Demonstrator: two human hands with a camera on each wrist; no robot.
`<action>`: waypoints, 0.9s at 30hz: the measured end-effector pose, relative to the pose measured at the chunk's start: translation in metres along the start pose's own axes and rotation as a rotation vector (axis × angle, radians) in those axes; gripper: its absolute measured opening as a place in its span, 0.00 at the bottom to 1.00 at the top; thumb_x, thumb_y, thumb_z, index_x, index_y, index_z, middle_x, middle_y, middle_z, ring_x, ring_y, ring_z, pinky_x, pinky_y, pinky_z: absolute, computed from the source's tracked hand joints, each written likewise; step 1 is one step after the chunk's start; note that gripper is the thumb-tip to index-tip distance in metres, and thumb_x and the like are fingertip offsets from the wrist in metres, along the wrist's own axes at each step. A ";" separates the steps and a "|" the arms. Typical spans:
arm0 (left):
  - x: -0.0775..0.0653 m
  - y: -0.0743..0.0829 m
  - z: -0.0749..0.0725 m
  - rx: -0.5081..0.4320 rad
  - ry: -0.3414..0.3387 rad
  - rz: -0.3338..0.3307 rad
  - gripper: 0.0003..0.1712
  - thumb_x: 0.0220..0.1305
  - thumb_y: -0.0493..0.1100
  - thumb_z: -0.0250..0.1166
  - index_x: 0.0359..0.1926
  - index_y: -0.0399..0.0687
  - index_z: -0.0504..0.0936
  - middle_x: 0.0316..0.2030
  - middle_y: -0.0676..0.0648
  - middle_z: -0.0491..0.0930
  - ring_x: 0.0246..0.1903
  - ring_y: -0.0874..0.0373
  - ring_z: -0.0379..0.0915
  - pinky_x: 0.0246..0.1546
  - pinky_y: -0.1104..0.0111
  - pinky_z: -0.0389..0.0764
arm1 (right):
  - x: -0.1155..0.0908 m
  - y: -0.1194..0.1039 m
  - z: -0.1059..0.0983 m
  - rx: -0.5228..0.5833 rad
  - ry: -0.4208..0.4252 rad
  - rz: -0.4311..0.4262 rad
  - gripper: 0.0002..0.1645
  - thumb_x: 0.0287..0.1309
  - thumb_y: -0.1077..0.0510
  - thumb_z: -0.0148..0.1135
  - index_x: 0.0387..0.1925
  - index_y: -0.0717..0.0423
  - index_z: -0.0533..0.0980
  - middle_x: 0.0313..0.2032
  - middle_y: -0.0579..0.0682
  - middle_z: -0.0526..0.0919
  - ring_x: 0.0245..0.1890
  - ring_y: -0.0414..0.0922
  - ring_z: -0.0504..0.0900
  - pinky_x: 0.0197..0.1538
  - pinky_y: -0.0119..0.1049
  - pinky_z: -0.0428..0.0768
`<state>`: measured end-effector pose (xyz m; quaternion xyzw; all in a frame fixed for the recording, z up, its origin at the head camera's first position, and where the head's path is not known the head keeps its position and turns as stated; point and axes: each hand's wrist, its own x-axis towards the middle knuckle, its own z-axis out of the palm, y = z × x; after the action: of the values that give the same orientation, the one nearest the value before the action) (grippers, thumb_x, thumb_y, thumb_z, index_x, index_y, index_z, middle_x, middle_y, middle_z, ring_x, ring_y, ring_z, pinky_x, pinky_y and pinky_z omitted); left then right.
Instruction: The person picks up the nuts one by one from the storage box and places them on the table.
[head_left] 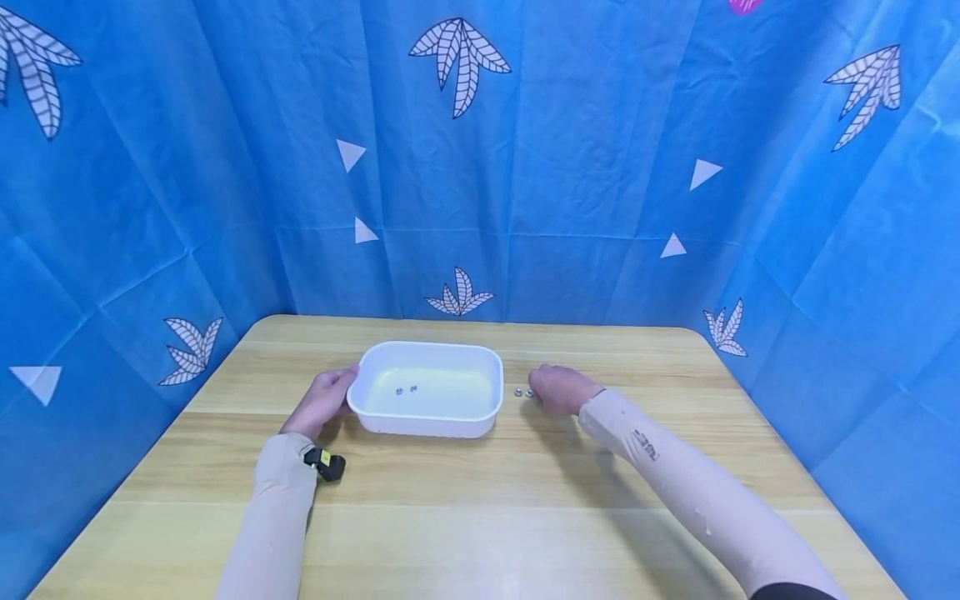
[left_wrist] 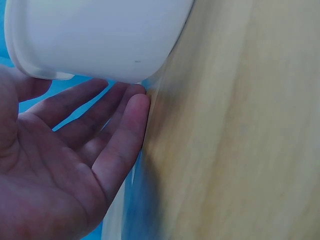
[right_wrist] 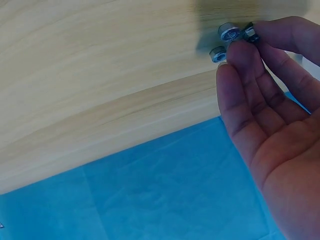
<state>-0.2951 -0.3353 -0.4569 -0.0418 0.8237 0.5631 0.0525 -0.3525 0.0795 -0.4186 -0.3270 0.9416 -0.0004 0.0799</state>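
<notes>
A white plastic basin (head_left: 427, 425) stands on the table, with two small metal nuts (head_left: 399, 391) lying on its floor. At its left end, my left hand (head_left: 321, 404) holds the rim with the thumb. The other fingers (left_wrist: 120, 135) reach along the outer wall below the rim in the left wrist view. To the right of the basin, my right hand (head_left: 562, 389) is low over the table. The right wrist view shows it pinching a metal nut (right_wrist: 250, 33) between thumb and fingertips. Two more nuts (right_wrist: 228, 31) lie on the wood beside those fingertips.
The light wooden table (head_left: 465, 517) has rounded far corners. Blue patterned cloth (head_left: 585, 167) hangs behind it and along both sides. A small black device (head_left: 327, 463) is strapped at my left wrist.
</notes>
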 end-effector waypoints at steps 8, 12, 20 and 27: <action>0.002 -0.001 -0.001 -0.009 0.006 0.000 0.40 0.81 0.64 0.45 0.73 0.35 0.68 0.62 0.34 0.80 0.43 0.66 0.84 0.48 0.71 0.86 | -0.002 0.000 0.001 0.013 0.014 -0.011 0.20 0.58 0.72 0.60 0.17 0.49 0.71 0.19 0.46 0.76 0.22 0.43 0.74 0.30 0.38 0.81; 0.001 -0.001 -0.001 0.001 0.006 -0.003 0.39 0.81 0.64 0.44 0.74 0.36 0.68 0.62 0.34 0.80 0.44 0.65 0.84 0.50 0.70 0.86 | -0.003 -0.001 0.000 0.019 0.014 -0.014 0.20 0.56 0.72 0.60 0.17 0.49 0.71 0.18 0.46 0.75 0.21 0.43 0.74 0.29 0.37 0.80; 0.002 -0.001 0.000 0.019 -0.003 -0.018 0.40 0.81 0.65 0.43 0.74 0.39 0.68 0.63 0.35 0.79 0.48 0.63 0.83 0.53 0.69 0.85 | -0.005 0.006 -0.011 0.050 0.005 0.003 0.12 0.54 0.72 0.63 0.24 0.53 0.77 0.24 0.48 0.81 0.26 0.42 0.77 0.33 0.35 0.81; 0.002 0.000 -0.001 0.000 -0.001 0.005 0.39 0.81 0.64 0.45 0.74 0.36 0.68 0.63 0.33 0.79 0.44 0.64 0.84 0.49 0.71 0.86 | -0.007 0.010 -0.032 0.087 0.034 -0.010 0.16 0.51 0.74 0.56 0.21 0.51 0.74 0.20 0.45 0.75 0.21 0.40 0.72 0.27 0.30 0.73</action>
<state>-0.2971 -0.3361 -0.4574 -0.0397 0.8237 0.5633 0.0514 -0.3582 0.0902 -0.3865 -0.3279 0.9403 -0.0474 0.0783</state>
